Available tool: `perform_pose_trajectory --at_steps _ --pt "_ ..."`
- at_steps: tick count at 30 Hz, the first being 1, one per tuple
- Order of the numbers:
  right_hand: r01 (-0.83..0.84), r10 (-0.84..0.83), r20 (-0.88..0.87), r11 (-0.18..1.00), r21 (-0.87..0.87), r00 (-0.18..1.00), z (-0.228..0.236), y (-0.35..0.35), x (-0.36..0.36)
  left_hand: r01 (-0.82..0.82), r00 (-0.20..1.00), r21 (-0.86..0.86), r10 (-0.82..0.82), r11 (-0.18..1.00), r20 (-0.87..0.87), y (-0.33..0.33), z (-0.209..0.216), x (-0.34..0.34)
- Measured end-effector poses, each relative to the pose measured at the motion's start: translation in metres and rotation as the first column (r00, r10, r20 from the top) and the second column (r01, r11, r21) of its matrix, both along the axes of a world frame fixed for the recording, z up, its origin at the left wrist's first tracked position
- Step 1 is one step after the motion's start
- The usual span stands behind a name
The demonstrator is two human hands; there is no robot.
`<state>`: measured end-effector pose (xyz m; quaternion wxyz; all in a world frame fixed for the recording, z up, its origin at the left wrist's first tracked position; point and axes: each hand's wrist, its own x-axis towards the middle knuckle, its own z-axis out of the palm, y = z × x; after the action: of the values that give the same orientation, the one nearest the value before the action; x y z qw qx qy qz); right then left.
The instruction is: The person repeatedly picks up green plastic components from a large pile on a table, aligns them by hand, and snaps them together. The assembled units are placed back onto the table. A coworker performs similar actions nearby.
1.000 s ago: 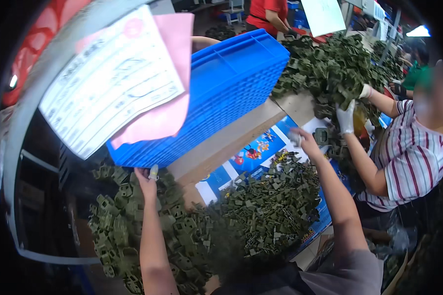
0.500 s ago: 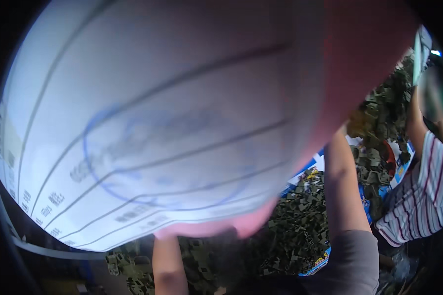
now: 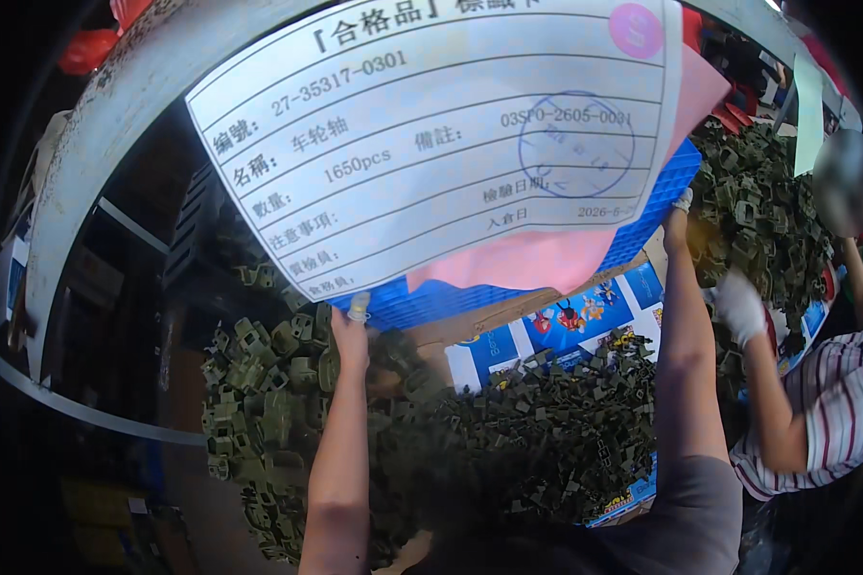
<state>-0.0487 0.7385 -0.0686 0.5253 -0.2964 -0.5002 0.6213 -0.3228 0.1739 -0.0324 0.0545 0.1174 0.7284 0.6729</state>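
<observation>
A blue plastic crate (image 3: 678, 171) is held out ahead of me above the table. My left hand (image 3: 351, 321) grips its near left corner, and a whitish covering shows on a digit there. At the crate's right side, my right hand (image 3: 678, 217) has hold of the edge, its digits partly hidden and whitish at the tips. A white printed card (image 3: 422, 144) with a round blue stamp and a pink dot hangs over the crate's front. Pink paper (image 3: 537, 261) sticks out from behind the card. Whatever the crate contains is hidden.
Small dark green plastic parts (image 3: 547, 441) are heaped below, with larger green parts (image 3: 259, 383) at left and more (image 3: 762, 201) at right. Printed blue-and-white cardboard (image 3: 585, 321) lies beneath. A grey metal frame (image 3: 77, 201) curves along the left. A co-worker's white-gloved hand (image 3: 741, 307) works at right.
The crate and its papers have moved up and away from me, uncovering both my hands and the cardboard. The co-worker's gloved hand has come down over the parts at right.
</observation>
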Motion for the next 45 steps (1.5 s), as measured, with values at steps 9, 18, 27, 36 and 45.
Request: perform_pose_trajectory --at_steps 9,18,27,36,45 --pt "0.181 -0.145 0.404 0.982 -0.052 0.903 0.021 -0.063 0.054 0.081 0.996 -0.022 -0.080 0.996 0.041 -0.022 0.020 0.029" --pt "-0.502 0.058 0.885 0.840 0.207 0.462 0.002 -0.403 0.239 0.265 0.962 -0.256 -0.234 0.930 0.143 -0.147 0.014 0.153" --pt "-0.334 -0.065 0.961 0.930 0.156 0.268 -0.061 -0.492 0.231 0.154 0.875 -0.987 -0.458 -0.047 0.158 -0.029 -0.048 0.113" --pt "-0.403 -0.124 0.878 0.852 0.334 0.463 -0.016 -0.498 0.235 0.300 0.811 -0.936 -0.565 0.184 0.149 -0.040 -0.078 0.089" --pt "-0.603 0.659 0.288 0.752 -0.267 0.694 0.052 -0.489 0.134 0.656 0.608 -0.540 -0.793 0.527 -0.035 -0.071 0.035 0.160"
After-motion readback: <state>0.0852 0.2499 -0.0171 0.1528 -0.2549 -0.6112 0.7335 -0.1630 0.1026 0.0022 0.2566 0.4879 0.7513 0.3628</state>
